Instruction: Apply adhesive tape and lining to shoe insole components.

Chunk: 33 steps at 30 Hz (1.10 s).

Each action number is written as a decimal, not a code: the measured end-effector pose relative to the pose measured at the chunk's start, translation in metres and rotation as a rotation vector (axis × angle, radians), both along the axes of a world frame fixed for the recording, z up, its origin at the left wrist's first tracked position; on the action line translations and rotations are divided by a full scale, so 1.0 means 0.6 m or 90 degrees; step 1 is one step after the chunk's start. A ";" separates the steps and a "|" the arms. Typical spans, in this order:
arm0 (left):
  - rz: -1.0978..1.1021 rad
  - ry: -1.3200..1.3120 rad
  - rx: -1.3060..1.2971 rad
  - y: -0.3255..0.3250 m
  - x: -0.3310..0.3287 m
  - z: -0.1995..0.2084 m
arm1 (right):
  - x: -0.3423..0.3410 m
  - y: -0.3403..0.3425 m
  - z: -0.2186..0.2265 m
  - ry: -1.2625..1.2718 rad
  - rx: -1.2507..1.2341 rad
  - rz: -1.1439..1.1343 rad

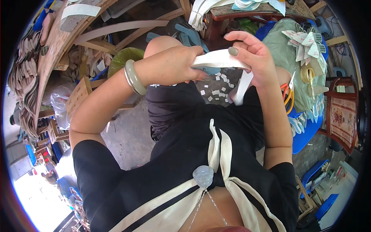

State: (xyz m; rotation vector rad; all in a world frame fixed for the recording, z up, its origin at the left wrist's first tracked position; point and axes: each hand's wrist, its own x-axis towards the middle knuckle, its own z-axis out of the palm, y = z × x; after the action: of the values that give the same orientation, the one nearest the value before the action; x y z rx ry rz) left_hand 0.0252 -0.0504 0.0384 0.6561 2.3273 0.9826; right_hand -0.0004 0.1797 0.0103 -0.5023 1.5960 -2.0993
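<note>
My left hand [172, 63], with a pale green bangle on the wrist, closes around one end of a white strip [218, 58]. My right hand [253, 54] pinches the same strip from the other side, fingers curled over it. The strip bends at my right hand and hangs down in front of my dark shorts. Both hands are held above my lap, close together.
Small white scraps [218, 87] lie on the grey floor below. Orange-handled scissors [288, 98] and a pile of white cut pieces [307, 40] rest on a green sack on a blue chair at right. Wooden frames [116, 27] and stacked soles [27, 73] stand at left.
</note>
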 end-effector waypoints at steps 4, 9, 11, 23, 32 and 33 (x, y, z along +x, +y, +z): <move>0.095 -0.102 0.178 0.006 0.011 -0.017 | 0.002 0.006 -0.001 -0.004 -0.063 -0.062; 0.165 -0.188 0.408 0.024 0.023 -0.055 | 0.002 -0.011 -0.023 -0.010 -0.172 -0.100; 0.200 -0.213 0.564 0.035 0.026 -0.066 | 0.004 -0.027 -0.026 0.000 -0.228 -0.128; 0.277 -0.127 0.756 0.078 0.018 -0.066 | 0.006 -0.065 0.008 0.034 -0.184 -0.160; 0.444 0.062 0.867 0.071 0.016 -0.056 | 0.043 -0.073 -0.016 0.467 0.161 -0.309; 0.446 0.109 0.856 0.070 0.016 -0.056 | 0.046 -0.077 -0.020 0.472 0.150 -0.311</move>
State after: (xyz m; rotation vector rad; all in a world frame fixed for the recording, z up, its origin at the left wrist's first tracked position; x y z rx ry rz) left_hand 0.0347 -0.0084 0.0051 0.3137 1.7218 2.9406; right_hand 0.0271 0.1333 -0.0017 -0.9616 2.5654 -2.1271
